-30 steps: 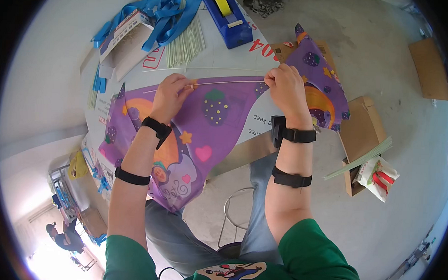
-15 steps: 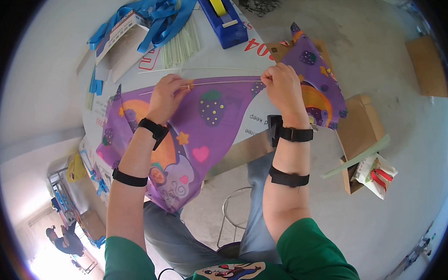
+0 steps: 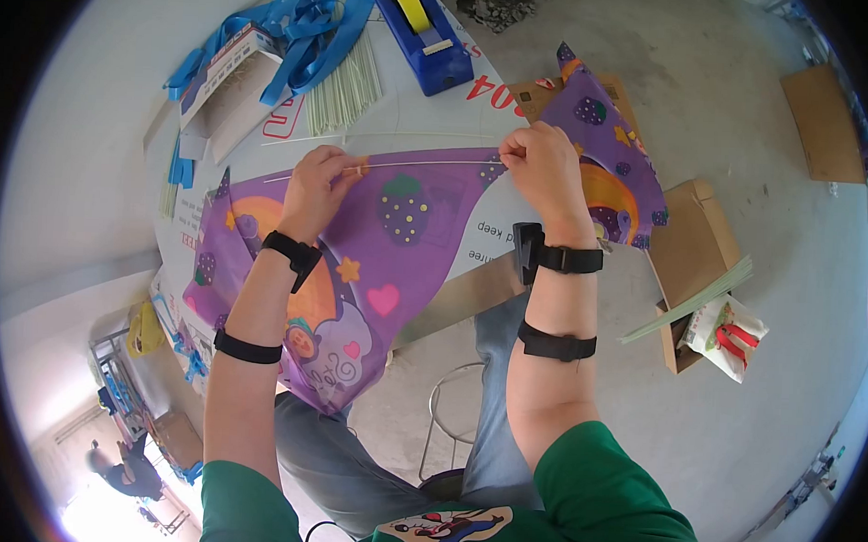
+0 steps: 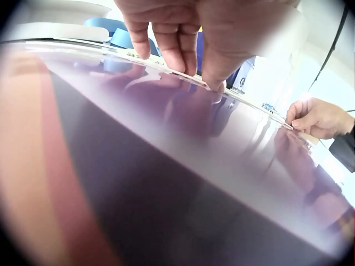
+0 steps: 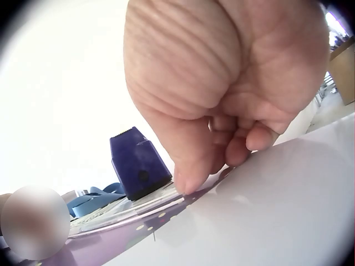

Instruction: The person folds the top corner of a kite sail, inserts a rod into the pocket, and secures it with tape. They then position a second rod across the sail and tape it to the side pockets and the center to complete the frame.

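Observation:
A glossy purple sheet (image 3: 425,261) printed with strawberries, stars and a heart lies over the table edge, its lower point hanging by the person's knees. Along its top edge runs a thin white rod (image 3: 428,163). My left hand (image 3: 315,188) pinches the rod at the sheet's edge between thumb and fingertips, the other fingers reaching down beside it. Farther right, my right hand (image 3: 549,172) pinches the rod's end at the sheet's narrow right corner, thumb and curled fingers low against the edge in the right wrist view.
A blue tape dispenser (image 3: 427,56), blue ribbon (image 3: 313,37), pale thin sticks (image 3: 349,96) and an open white box (image 3: 220,96) sit at the table's back. Another purple printed sheet (image 3: 592,114) lies to the right. Cardboard boxes (image 3: 693,232) stand on the floor; a person (image 3: 131,471) is far left.
Both hands keep their hold on the rod and sheet edge. The whole scene has shifted slightly left in the head view.

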Demonstrator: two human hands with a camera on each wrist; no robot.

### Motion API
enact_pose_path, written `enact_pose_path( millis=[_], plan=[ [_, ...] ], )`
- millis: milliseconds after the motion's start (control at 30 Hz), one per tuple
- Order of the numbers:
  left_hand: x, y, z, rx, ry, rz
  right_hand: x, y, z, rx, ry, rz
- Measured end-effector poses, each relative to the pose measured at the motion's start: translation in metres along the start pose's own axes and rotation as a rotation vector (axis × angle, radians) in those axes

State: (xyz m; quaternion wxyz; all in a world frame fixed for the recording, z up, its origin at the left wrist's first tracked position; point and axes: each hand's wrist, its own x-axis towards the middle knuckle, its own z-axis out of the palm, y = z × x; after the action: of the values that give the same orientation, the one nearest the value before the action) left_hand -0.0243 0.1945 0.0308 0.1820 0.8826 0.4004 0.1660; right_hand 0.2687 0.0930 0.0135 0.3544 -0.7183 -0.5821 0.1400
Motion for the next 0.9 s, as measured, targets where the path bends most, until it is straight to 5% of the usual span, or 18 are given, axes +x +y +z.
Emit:
enact_pose_path(
  millis=[900],
  plan=[
    [-0.0001, -0.0003, 0.0002, -0.017, 0.021, 0.023, 0.0004, -0.0002, 0.0004, 0.027, 0.025, 0.025]
  ],
)
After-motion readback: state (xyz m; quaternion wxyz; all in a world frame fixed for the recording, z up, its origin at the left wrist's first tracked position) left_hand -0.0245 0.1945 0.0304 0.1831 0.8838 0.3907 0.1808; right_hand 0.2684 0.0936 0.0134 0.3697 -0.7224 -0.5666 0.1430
